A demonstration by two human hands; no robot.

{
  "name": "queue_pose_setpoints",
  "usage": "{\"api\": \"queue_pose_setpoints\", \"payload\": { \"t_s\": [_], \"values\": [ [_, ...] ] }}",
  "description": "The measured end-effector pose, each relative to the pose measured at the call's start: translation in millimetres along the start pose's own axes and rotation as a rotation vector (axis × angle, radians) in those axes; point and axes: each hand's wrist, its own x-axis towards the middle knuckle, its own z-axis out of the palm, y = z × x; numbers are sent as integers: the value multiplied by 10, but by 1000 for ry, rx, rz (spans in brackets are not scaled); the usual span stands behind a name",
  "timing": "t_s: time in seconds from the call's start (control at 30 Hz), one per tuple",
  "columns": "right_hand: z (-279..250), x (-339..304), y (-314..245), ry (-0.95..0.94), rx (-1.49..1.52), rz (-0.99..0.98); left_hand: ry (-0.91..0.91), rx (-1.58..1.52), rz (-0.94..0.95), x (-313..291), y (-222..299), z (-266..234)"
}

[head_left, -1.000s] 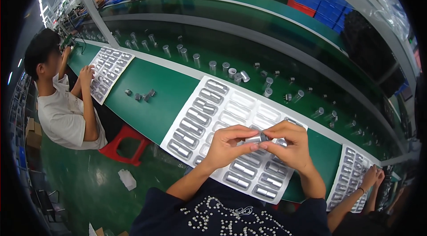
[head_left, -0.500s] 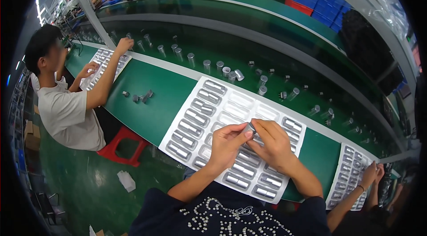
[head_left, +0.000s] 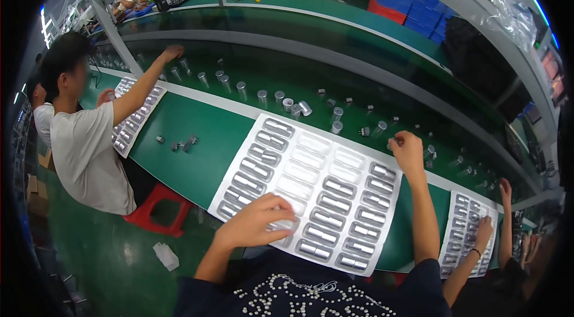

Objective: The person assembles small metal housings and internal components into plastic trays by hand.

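Note:
A white plastic tray (head_left: 251, 131) with moulded slots lies in front of me. Silver metal cylinders (head_left: 323, 217) fill many of its slots, while several in the middle columns hold nothing. Over the tray's near left part hovers my left hand (head_left: 256, 221), thumb and fingers apart around a slot; whatever lies beneath it is partly hidden. My right hand (head_left: 409, 148) reaches past the tray's far right edge to the green conveyor belt. Its fingertips are pinched on a small grey piece, mostly covered by the fingers. A clear-sided cylinder with a grey top (head_left: 379, 129) stands just left of it.
More cylinders (head_left: 241, 90) and small metal parts (head_left: 348, 100) are strewn along the belt. Loose parts (head_left: 185, 144) lie on the green table at left. A co-worker (head_left: 89, 137) reaches over a second tray (head_left: 140, 115); another person's hands are by a tray (head_left: 457, 239) at right.
Both hands were together over the tray on a metal cylinder. They have since parted: the left moved down-left, the right out to the belt. The left co-worker's arm has extended over the belt.

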Motion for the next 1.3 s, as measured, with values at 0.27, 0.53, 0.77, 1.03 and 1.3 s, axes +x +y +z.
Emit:
{"api": "queue_pose_setpoints", "payload": {
  "t_s": [0.27, 0.53, 0.77, 1.03, 1.3],
  "values": [
    [147, 347, -221, -55, -237, -319, -289, 108, -187, -401, -70, -64],
    [502, 624, -386, -411, -215, -586, -302, 4, -202, -364, -194, -145],
    [287, 54, -710, -322, 1499, 282, -8, -656, -328, -140, -71, -42],
    [-163, -785, -1430, -652, 1505, 247, 300, -1407, -262, 251, -61, 373],
    [-154, -856, -1353, -579, 1320, 95, 299, -1645, -354, 369, 22, 473]
  ]
}}
